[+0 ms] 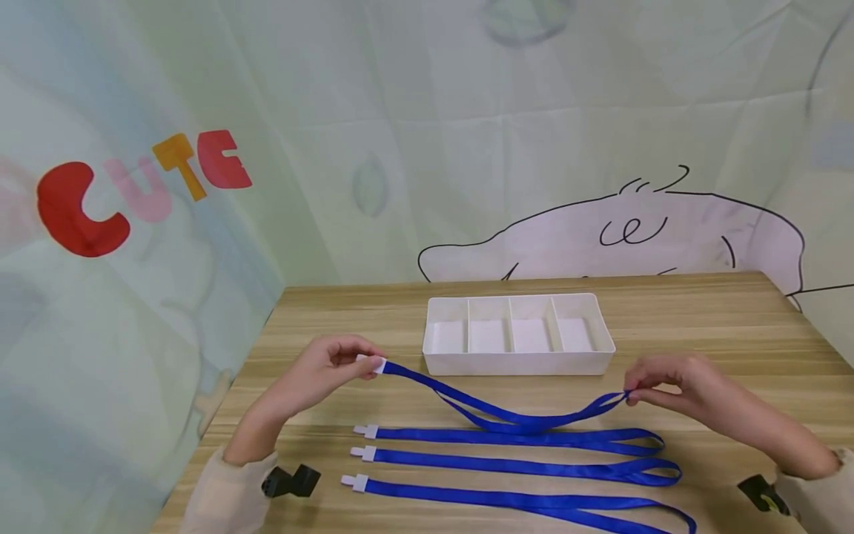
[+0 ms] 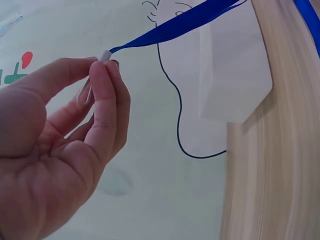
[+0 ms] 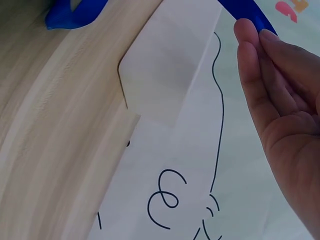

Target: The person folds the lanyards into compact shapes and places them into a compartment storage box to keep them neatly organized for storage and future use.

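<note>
Crosswise, held lanyard [image 1: 527,421], clip [image 1: 380,366] leftward

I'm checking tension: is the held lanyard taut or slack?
Slack: the blue lanyard sags between the left hand and right hand.

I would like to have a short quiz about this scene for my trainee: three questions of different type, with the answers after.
1. How many compartments does the white tray have?
A) two
B) four
C) six

2. True or false: the left hand and the right hand hold the same blue lanyard.

3. Fill in: The white clip of this lanyard is pinched by the ___ hand.

Key: 1. B; 2. true; 3. left.
</note>
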A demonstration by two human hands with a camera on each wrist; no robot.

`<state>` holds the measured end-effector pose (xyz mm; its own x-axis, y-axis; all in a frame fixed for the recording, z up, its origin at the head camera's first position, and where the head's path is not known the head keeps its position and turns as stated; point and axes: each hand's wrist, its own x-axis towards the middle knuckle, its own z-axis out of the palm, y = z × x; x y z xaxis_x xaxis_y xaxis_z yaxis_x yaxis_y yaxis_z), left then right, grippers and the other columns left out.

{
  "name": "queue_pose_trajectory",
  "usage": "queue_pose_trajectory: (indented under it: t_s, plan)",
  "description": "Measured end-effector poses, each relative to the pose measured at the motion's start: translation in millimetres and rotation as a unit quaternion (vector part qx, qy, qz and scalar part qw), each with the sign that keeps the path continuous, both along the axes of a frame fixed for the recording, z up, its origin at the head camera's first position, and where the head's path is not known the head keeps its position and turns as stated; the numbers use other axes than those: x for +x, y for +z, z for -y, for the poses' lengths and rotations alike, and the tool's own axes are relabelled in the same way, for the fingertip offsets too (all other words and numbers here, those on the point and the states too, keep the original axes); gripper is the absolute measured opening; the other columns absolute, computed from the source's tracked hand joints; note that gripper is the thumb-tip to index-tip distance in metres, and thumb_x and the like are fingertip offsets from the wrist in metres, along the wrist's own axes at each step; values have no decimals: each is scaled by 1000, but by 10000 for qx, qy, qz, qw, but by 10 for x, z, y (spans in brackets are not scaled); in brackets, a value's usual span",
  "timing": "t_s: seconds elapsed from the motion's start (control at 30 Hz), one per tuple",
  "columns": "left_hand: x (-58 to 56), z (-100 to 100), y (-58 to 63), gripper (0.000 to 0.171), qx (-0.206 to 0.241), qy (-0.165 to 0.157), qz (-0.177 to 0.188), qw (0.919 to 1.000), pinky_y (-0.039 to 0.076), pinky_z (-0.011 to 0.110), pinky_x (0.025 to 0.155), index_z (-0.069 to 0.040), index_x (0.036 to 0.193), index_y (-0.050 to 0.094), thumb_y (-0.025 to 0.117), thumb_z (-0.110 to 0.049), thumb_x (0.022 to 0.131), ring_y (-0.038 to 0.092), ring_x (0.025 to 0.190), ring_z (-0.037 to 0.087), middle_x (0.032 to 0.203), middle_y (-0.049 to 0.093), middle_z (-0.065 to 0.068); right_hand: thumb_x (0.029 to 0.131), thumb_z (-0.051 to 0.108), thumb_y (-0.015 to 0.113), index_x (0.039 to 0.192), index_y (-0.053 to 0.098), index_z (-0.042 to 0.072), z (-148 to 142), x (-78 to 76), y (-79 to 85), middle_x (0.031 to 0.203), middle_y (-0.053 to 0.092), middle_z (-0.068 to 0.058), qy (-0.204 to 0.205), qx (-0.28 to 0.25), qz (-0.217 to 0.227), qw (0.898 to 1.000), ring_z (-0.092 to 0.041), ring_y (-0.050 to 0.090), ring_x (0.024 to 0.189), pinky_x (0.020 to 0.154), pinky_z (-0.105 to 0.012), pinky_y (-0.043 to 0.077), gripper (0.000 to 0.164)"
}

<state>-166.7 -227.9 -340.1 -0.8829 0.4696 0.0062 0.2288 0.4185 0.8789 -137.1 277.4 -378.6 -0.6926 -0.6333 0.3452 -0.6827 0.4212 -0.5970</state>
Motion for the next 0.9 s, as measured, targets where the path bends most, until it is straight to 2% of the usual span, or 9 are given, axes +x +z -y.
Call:
queue_pose_trajectory:
  t_s: [0.23, 0.33, 0.53, 0.7, 0.9]
  plan:
    - [1, -86, 99, 27, 105, -117, 44, 9999, 57, 31, 83, 4, 114, 68, 64, -18, 99, 70, 89, 24, 102, 70, 12, 78, -14, 76, 97, 65, 26, 64, 11, 97, 90, 64, 17, -108, 158, -546, 9983, -3, 63, 77, 67, -18, 54, 46]
    - [-1, -122, 137, 26, 59, -106, 12, 9999, 58, 31, 82, 2, 113, 70, 65, -19, 99, 70, 87, 24, 100, 71, 11, 77, -13, 77, 97, 65, 27, 97, 15, 135, 91, 63, 18, -166, 221, -665, 9974, -2, 61, 78, 67, -18, 53, 46]
    - [23, -223, 215, 24, 24, -137, -68, 9999, 58, 32, 80, -1, 112, 72, 67, -20, 98, 70, 86, 24, 99, 71, 9, 78, -15, 75, 99, 67, 22, 143, 4, 193, 93, 65, 15, -64, 112, -678, 9976, -5, 63, 79, 69, -17, 53, 43]
    - [32, -317, 270, 24, 14, -225, -79, 9997, 58, 32, 80, 0, 111, 71, 66, -19, 98, 70, 86, 23, 99, 71, 10, 80, -16, 73, 102, 67, 24, 196, 3, 255, 95, 68, 10, 82, -32, -623, 9980, -5, 64, 82, 72, -16, 53, 47]
    - [38, -444, 323, 26, -17, -285, -95, 9995, 58, 33, 81, 2, 112, 70, 66, -20, 98, 69, 86, 23, 101, 70, 10, 80, -14, 74, 102, 68, 21, 270, 23, 346, 96, 67, 13, -8, 33, -681, 9977, -5, 63, 82, 73, -16, 53, 42]
